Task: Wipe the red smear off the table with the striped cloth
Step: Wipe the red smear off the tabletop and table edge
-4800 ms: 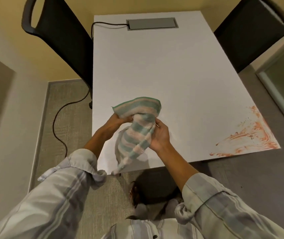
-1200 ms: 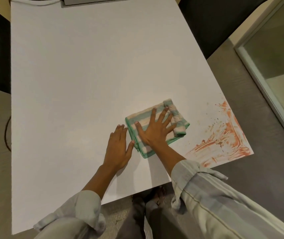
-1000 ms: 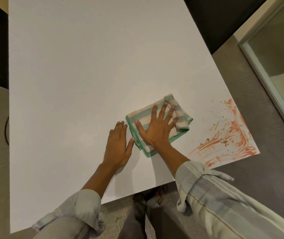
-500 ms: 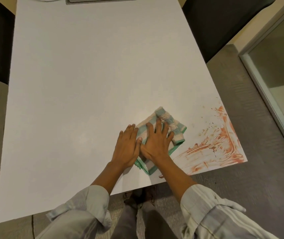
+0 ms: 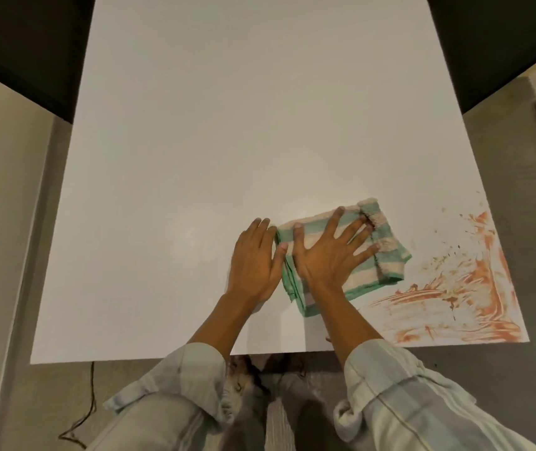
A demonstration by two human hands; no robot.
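Near the front edge of the white table, the folded striped cloth lies flat under the right hand, whose fingers are spread wide and pressed on the fabric. Just beside it, the left hand rests palm down on the bare tabletop, fingers together, thumb touching the cloth's left edge. At the front right corner, the red smear begins just past the cloth.
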